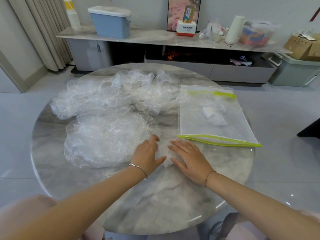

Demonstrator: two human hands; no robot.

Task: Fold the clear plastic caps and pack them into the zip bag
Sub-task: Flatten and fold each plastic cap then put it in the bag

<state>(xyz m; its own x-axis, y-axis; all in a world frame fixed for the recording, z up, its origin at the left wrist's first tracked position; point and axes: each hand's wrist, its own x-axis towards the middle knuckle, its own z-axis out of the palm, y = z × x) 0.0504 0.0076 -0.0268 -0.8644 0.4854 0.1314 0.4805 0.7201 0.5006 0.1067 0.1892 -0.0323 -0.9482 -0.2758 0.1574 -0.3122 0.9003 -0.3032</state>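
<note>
Both hands — left (147,153), right (189,157) — lie flat with straight fingers, pressing a folded cap (165,153) on the table (155,205), just beside the bag (214,116). It looks feather-light, slick and springy — best pinched across the folds so it stays compact.

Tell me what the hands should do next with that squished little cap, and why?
Probably pinch up the folded cap and slide it into the zip bag. The left hand and right hand both lie flat on it, pressing it small, so the folding looks done. The bag lies just to its right and has one packed cap inside.
</note>
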